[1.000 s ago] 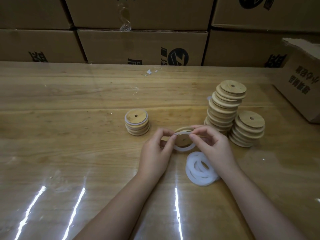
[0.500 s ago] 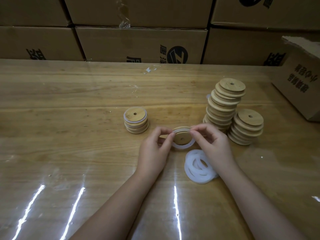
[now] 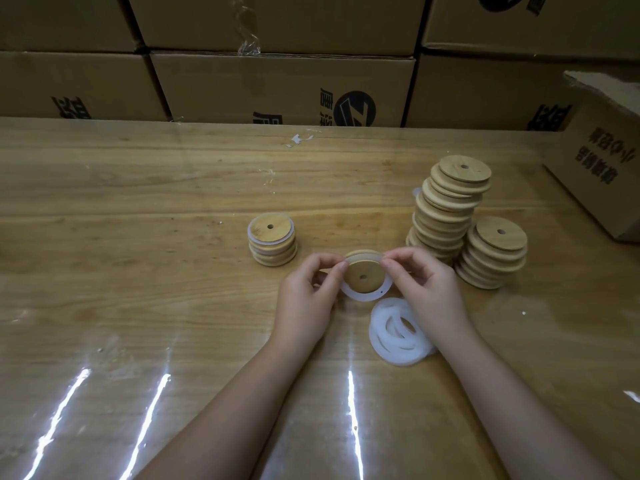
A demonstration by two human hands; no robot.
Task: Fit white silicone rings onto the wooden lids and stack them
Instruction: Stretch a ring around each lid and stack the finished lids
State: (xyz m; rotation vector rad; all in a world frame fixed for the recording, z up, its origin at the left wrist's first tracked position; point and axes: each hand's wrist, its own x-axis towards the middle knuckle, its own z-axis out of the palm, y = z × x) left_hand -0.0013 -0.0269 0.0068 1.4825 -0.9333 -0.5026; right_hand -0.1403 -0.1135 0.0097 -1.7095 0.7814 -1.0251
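Wooden lid (image 3: 364, 275), round, centre-holed, white silicone ring (image 3: 358, 296) loose below.

lids (image 3: 460, 174): tan wood, grained
rings (image 3: 398, 332): milky white
boxes (image 3: 282, 88): brown, black print
table (image 3: 138, 202): golden woodgrain

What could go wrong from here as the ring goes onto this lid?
The ring hangs loose below the lid while the left hand and right hand pinch the top edge; it may slip off or seat crooked. The tall stack just behind the right hand looks uneven, upper lids offset; a knock could tip it onto the short stack. The right wrist overlaps the loose rings and might drag them.
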